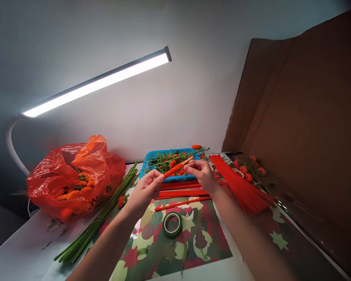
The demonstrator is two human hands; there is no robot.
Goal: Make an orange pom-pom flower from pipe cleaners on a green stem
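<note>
Above the front rim of the blue basket (165,179), an orange pipe cleaner (173,170) is coiled around a thin wooden stick (188,160). My left hand (148,188) is closed in a pinch at the coil's left end. At its right end, the thumb and fingers of my right hand (203,174) pinch the coil, and the stick's bare tip pokes out beyond it. Orange-red pipe cleaners (184,194) lie in rows just below my hands. A roll of dark green tape (172,224) rests on the patterned mat (152,249) nearer to me.
Orange flowers with green leaves (172,164) fill the basket. To the left are a red plastic bag (102,187) and a bundle of green stems (96,222). A fanned red pipe-cleaner bundle (240,185) lies right, beside cardboard (304,117). A lit lamp (99,84) hangs above.
</note>
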